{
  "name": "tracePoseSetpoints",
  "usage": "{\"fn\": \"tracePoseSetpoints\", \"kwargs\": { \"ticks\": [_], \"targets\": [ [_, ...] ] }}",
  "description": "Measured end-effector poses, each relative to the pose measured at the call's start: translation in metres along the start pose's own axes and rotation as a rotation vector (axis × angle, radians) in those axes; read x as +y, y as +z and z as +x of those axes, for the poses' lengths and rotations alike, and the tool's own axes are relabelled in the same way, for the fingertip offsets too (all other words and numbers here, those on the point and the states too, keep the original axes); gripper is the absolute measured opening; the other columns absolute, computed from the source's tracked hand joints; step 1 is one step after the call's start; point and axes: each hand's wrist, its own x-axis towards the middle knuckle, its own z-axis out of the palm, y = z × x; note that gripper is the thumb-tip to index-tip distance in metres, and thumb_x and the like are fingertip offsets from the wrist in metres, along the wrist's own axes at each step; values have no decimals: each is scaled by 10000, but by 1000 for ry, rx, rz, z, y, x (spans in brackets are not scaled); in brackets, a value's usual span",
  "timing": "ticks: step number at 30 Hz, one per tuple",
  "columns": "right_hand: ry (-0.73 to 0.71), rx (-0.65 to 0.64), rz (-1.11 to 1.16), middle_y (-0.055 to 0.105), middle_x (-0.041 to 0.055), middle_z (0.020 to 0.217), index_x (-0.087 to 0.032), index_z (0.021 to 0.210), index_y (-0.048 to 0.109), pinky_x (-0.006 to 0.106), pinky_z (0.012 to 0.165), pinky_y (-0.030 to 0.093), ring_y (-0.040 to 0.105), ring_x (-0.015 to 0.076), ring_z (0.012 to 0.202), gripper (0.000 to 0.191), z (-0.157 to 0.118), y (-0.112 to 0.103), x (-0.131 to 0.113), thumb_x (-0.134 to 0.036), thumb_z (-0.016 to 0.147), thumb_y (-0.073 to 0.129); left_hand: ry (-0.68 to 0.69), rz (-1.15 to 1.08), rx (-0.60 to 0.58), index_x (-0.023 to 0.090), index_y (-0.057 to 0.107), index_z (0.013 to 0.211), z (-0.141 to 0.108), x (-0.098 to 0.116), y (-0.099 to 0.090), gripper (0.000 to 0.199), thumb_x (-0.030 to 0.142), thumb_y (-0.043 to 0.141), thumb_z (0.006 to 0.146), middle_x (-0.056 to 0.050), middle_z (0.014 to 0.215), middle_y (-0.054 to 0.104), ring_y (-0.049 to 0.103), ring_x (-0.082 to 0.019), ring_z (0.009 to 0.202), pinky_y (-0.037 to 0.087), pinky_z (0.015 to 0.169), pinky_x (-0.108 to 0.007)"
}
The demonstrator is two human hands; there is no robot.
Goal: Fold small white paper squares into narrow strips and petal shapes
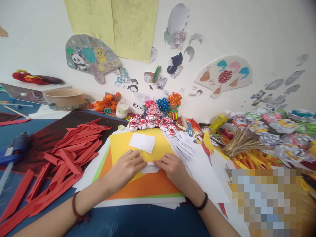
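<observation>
A small folded white paper (150,169) lies on stacked yellow and orange sheets, with both hands at its upper corners. The fingers of my left hand (130,164) are closed on its left side. On its right side, the fingers of my right hand (171,166) are pressed together on the same paper. Just above the hands, a second white paper piece (142,142) rests flat on the yellow sheet (118,144). The orange sheet (145,188) shows below, nearest me.
Folded red paper strips (71,154) pile up at left, near a blue glue gun (17,149). Red-and-white paper flowers (151,123) stand behind the sheets. White strips (182,146), thin sticks (238,143) and crumpled paper flowers (274,131) lie at right.
</observation>
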Motion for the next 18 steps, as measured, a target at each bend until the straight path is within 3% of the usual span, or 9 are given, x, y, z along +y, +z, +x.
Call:
{"fn": "tracePoseSetpoints", "kwargs": {
  "ticks": [4, 8, 12, 18],
  "targets": [
    [-38, -28, -78, 617, 31, 693, -147, 911, 676, 315, 588, 305, 466, 167, 665, 217, 3, -4, -2, -120, 965, 467, 128, 165, -5, 109, 627, 948, 1, 3, 1, 145, 115, 482, 937, -52, 738, 591, 445, -193, 719, 323, 654, -333],
    [-34, -35, -112, 617, 33, 690, -145, 914, 672, 319, 596, 311, 474, 171, 663, 212, 4, -7, -6, -102, 957, 469, 159, 234, -7, 104, 627, 940, 0, 5, 2, 143, 95, 484, 929, -55, 739, 586, 442, -196, 709, 320, 644, -338],
    [27, -27, -63, 607, 33, 669, -145, 917, 674, 323, 604, 331, 493, 177, 661, 214, 3, -6, -7, -109, 951, 466, 86, 156, -14, 113, 629, 966, -2, 4, 2, 162, 117, 470, 938, -61, 760, 593, 453, -201, 725, 332, 644, -336],
    [279, -10, 207, 635, 28, 754, -170, 855, 651, 292, 641, 410, 556, 164, 702, 127, 4, -3, -6, -175, 931, 549, -149, -125, 55, 176, 645, 995, 0, -3, 4, 213, 166, 434, 969, -43, 807, 646, 503, -191, 790, 354, 703, -329]
  ]
}}
